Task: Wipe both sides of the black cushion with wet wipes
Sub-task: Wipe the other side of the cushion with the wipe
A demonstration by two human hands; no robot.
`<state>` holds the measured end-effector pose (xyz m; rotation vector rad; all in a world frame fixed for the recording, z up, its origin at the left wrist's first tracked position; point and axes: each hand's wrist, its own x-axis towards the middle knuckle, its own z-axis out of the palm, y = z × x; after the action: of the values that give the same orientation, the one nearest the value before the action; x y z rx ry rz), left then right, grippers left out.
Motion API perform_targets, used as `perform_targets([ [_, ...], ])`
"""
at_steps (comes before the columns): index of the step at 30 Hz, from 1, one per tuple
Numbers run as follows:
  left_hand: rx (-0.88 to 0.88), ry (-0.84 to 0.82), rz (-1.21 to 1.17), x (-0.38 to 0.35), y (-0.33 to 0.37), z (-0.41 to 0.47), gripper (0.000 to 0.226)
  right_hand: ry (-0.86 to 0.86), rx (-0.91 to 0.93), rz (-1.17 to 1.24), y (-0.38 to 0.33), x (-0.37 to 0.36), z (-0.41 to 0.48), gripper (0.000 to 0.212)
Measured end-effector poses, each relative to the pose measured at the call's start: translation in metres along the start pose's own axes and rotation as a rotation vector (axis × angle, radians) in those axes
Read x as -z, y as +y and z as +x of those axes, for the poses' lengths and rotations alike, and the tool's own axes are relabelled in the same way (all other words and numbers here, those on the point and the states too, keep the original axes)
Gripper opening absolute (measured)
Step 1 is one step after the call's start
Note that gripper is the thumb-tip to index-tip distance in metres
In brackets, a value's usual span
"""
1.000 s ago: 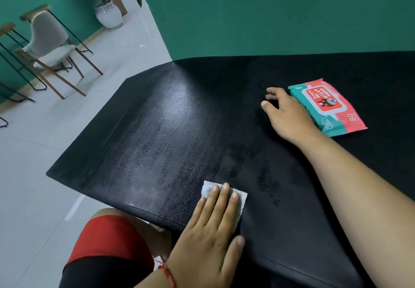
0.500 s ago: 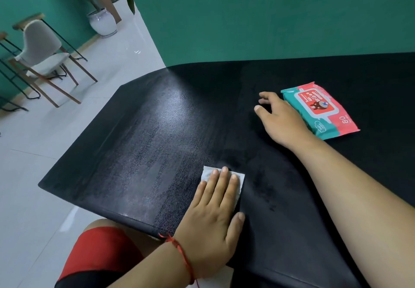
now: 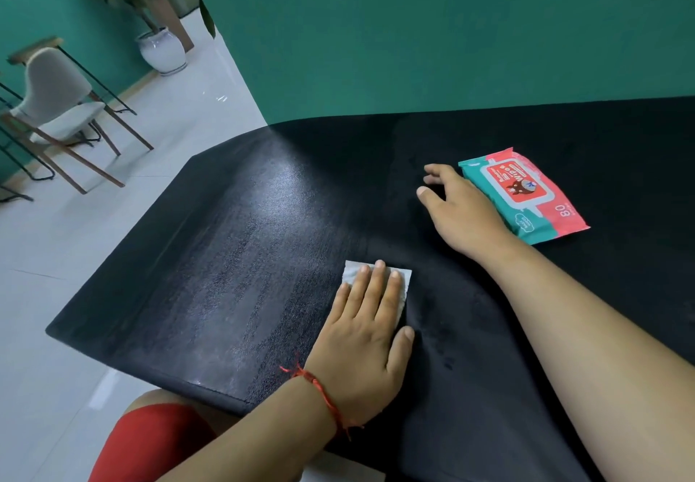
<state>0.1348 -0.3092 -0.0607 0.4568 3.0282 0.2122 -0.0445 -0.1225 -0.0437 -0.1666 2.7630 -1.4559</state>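
Left hand (image 3: 361, 335) flat on wipe (image 3: 403, 280), right hand (image 3: 462, 210) relaxed on cushion (image 3: 225, 274), pack (image 3: 526, 192) at 2 o'clock, contents hidden.

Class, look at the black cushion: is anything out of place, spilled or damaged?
Nothing stands out. The black padded cushion shows only damp patches beside the white wet wipe under the left hand, fitting wiping. The teal and red wipes pack lies flat, slightly askew, by the right hand.
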Motion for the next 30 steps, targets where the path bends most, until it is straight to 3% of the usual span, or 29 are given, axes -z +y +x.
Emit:
perform_targets([
  [7, 0.003, 0.009, 0.008, 0.0, -0.003, 0.021, 0.074, 0.02, -0.019, 0.007, 0.002, 0.005, 0.004, 0.048],
  [15, 0.006, 0.035, 0.017, -0.003, -0.005, 0.05, 0.075, -0.06, 0.08, -0.316, 0.016, 0.02, 0.005, 0.053],
  [24, -0.019, 0.043, -0.002, -0.002, -0.014, 0.094, 0.077, 0.103, -0.13, -0.436, 0.02, 0.022, 0.009, 0.067],
  [30, -0.027, 0.036, 0.002, 0.0, -0.02, 0.126, 0.081, 0.071, -0.142, -0.461, 0.025, 0.024, 0.012, 0.063],
])
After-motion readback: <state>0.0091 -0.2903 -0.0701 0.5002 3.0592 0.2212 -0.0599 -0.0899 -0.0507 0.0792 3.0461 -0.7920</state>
